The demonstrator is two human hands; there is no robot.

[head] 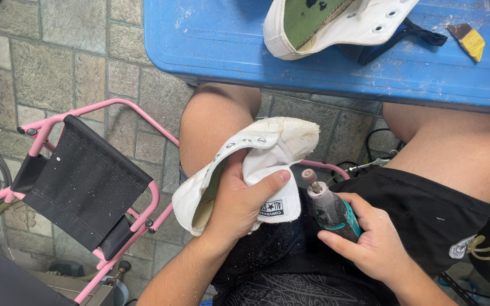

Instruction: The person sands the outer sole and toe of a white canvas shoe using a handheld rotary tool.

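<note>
My left hand (239, 204) grips a white canvas high-top shoe (267, 147) over my lap, thumb across its heel and fingers inside the opening. The toe cap points away from me and looks worn and rough. My right hand (370, 238) holds a small grey and teal rotary tool (333, 212) upright. Its sanding drum tip (309, 177) stands just right of the shoe's heel, close to my left thumb but apart from the shoe. White dust lies on my black shorts (421, 209).
A blue plastic table (222, 39) carries a second white shoe (336, 25) with a green insole and a yellow sanding block (468, 38). A pink folding chair with black fabric (80, 181) stands to my left on stone paving. Hoses and cables lie on the ground.
</note>
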